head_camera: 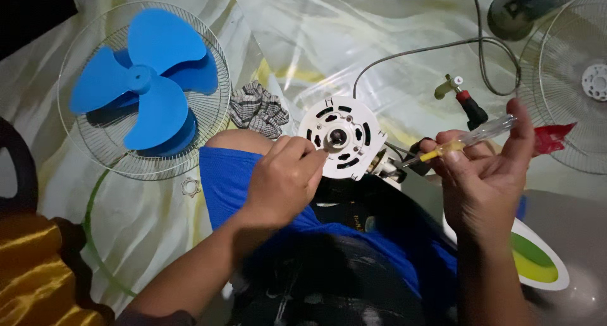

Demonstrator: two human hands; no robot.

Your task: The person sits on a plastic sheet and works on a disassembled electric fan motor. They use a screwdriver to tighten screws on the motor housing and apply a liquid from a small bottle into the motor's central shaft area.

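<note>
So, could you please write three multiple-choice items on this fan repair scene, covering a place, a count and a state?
1. Where does the blue fan blade lie?
A. in the wire guard at the left
B. on the person's lap
C. in the right hand

2. How many lobes has the blade?
A. two
B. three
C. five

3. What does the right hand hold?
A. nothing
B. a checked cloth
C. a clear-handled screwdriver

Answers: 1 A, it rests inside the round wire guard. 2 B, three lobes show. 3 C, the screwdriver lies across its fingers, while the left hand touches the white motor housing.
</note>
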